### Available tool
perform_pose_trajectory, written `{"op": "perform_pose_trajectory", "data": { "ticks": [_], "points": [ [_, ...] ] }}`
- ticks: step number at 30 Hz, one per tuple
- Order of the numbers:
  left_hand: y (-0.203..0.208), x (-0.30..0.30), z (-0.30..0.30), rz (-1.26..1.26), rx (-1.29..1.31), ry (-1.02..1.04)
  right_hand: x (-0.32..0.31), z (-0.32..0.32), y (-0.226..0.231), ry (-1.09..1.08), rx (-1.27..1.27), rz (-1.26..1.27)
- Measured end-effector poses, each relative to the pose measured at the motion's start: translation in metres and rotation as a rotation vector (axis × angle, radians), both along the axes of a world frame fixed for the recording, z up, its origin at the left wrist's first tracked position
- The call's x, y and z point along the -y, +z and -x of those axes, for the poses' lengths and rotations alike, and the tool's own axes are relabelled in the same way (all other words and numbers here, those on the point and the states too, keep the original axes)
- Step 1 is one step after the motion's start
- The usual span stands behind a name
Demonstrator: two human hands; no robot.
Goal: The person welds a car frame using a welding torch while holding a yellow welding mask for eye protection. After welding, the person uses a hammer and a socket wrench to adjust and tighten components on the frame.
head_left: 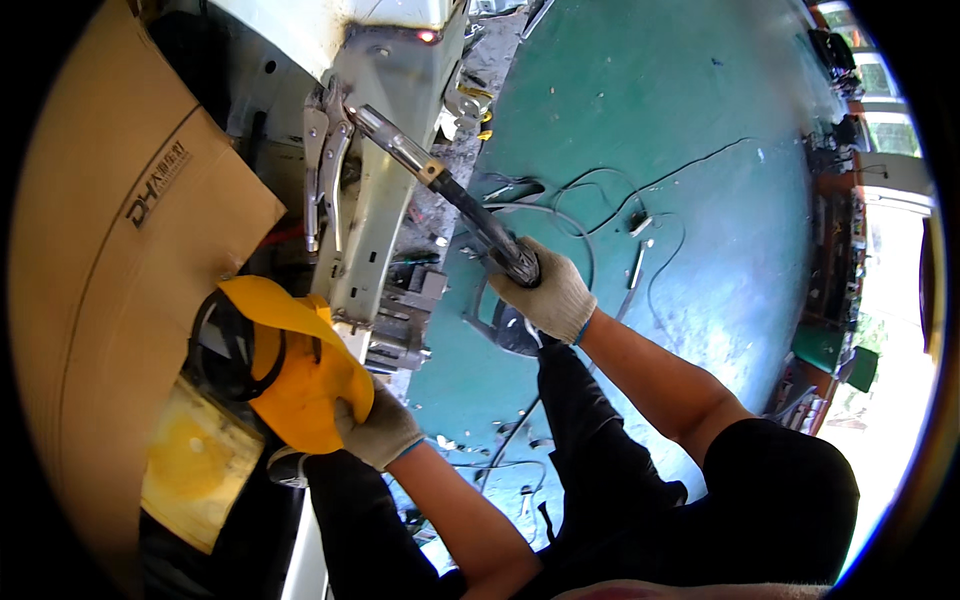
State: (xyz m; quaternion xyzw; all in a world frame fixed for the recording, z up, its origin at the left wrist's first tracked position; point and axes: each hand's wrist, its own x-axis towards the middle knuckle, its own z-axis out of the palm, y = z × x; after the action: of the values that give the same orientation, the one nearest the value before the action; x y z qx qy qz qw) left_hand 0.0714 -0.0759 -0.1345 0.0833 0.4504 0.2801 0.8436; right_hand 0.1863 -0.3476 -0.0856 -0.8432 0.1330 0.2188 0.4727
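In a knitted work glove, my right hand point(550, 290) is closed around the black handle of a welding torch point(468, 208). The torch's metal nozzle points up and left, with its tip close to a pair of locking pliers point(316, 150) at the metal body panel point(355, 215). My gloved left hand point(382, 430) grips the edge of a yellow welding mask point(290, 375), whose black headband point(222, 345) shows on its left side. On the panel near the upper edge, a small red-pink spot point(428, 36) glows beside a darkened patch.
A large cardboard sheet point(110, 260) covers the left side. Black cables point(600, 200) lie looped on the green floor point(680, 110) to the right. Metal parts point(405, 320) sit along the panel's right edge. A stained yellow piece point(195, 455) lies at lower left.
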Motion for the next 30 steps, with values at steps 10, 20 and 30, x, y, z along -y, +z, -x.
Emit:
{"op": "perform_pose_trajectory", "data": {
  "ticks": [10, 20, 30],
  "points": [
    [0.04, -0.009, -0.039, -0.043, -0.21, -0.049, 0.007, 0.075, 0.043, -0.05, -0.075, -0.048],
    [0.186, -0.095, -0.094, -0.468, -0.319, -0.382, 0.032, 0.13, 0.048, 0.123, -0.125, -0.245],
    [0.284, -0.236, -0.108, -0.641, -0.444, -0.946, 0.05, 0.14, 0.054, 0.131, -0.18, -0.243]
  ]
}}
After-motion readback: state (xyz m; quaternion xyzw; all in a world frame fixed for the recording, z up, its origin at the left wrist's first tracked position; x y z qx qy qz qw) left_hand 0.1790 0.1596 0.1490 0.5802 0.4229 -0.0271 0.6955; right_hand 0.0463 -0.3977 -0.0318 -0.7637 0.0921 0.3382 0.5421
